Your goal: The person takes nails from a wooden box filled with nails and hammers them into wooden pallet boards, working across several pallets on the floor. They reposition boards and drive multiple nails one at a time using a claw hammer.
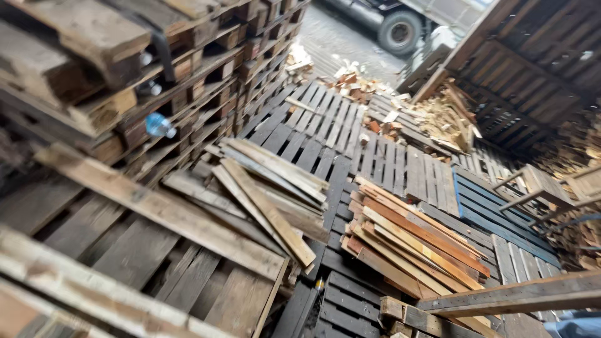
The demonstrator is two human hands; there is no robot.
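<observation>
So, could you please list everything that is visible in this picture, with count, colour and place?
stacked pallets: one tall stack, weathered brown, upper left
plastic bottle: one, clear with blue cap, lodged in the stack
loose grey planks: one pile, grey-brown, centre
reddish planks: one pile, orange and tan, centre right
flat dark pallets: several, dark grey, on the ground in the middle
blue pallet: one, blue, right
wood scraps: one heap, pale tan, upper right
leaning pallets: several, dark brown, far right
vehicle wheel: one, black tyre, top centre
long beam: one, brown, lower right
person's hands: neither in view
</observation>
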